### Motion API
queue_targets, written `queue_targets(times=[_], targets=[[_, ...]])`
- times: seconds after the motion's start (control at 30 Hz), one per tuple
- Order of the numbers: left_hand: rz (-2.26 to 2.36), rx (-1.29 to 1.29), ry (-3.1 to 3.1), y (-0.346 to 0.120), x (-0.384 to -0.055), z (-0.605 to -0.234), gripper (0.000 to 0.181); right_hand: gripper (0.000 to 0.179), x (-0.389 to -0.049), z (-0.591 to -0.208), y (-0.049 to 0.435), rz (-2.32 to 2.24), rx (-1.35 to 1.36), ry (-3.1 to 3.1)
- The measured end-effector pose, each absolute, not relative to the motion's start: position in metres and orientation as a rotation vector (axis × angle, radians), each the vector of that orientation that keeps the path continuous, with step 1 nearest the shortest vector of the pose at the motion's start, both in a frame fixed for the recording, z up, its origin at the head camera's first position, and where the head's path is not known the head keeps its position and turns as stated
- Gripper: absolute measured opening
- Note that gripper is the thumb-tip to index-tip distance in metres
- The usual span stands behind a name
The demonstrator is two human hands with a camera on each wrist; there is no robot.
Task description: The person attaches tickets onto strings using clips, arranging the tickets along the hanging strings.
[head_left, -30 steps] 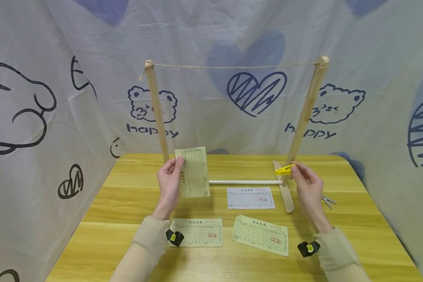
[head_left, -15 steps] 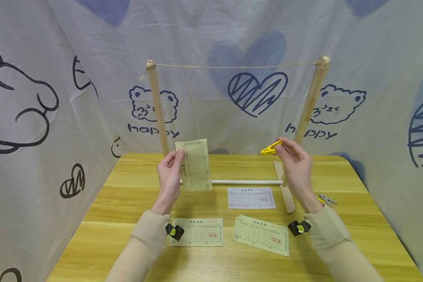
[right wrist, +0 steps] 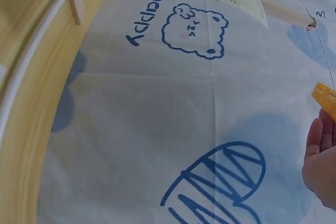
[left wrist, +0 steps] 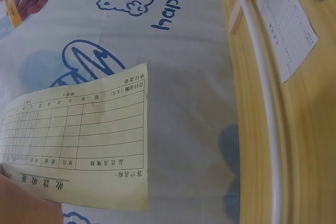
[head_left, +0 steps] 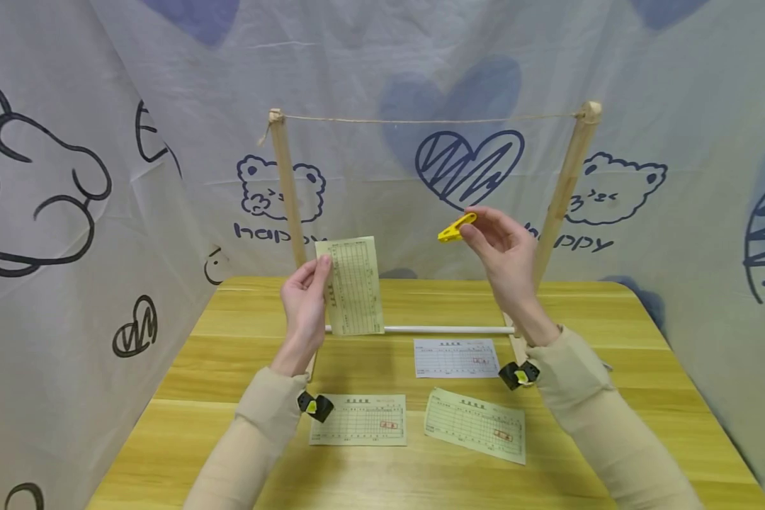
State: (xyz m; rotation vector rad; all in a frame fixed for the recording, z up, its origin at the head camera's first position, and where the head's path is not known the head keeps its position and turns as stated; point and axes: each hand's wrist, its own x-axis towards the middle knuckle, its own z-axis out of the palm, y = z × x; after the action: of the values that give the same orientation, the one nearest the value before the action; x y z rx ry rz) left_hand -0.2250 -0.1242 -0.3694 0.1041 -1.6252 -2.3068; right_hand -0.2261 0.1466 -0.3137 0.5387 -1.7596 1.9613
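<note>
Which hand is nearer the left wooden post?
Left. The left hand is low in front of the left wooden post; the right hand is well to its right, toward the right wooden post.

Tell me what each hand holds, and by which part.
In the head view, the left hand pinches a yellow receipt slip by its left edge, near the top; the right hand pinches a yellow clothespin by its right end.

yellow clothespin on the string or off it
Off: the right hand pinches the yellow clothespin; the head view shows it apart from the string.
</note>
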Motion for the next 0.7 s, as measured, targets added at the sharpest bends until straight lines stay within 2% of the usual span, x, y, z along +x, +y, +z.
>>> queue_targets(times=[0.13, 0.3, 0.7], targets=[[-2.344, 0.087, -1.560, -0.125, -0.227, -0.364, 0.006, 0.021, -0.231, -0.304, 0.141, 1.923, 0.572, -1.767], [-2.356, 0.077, -1.519, -0.127, -0.230, -0.357, 0.008, 0.020, -0.237, -0.290, 0.136, 1.894, 0.634, -1.734], [-2.357, 0.095, -1.503, -0.129, -0.232, -0.340, 0.005, 0.025, -0.247, -0.264, 0.124, 1.815, 0.804, -1.680]])
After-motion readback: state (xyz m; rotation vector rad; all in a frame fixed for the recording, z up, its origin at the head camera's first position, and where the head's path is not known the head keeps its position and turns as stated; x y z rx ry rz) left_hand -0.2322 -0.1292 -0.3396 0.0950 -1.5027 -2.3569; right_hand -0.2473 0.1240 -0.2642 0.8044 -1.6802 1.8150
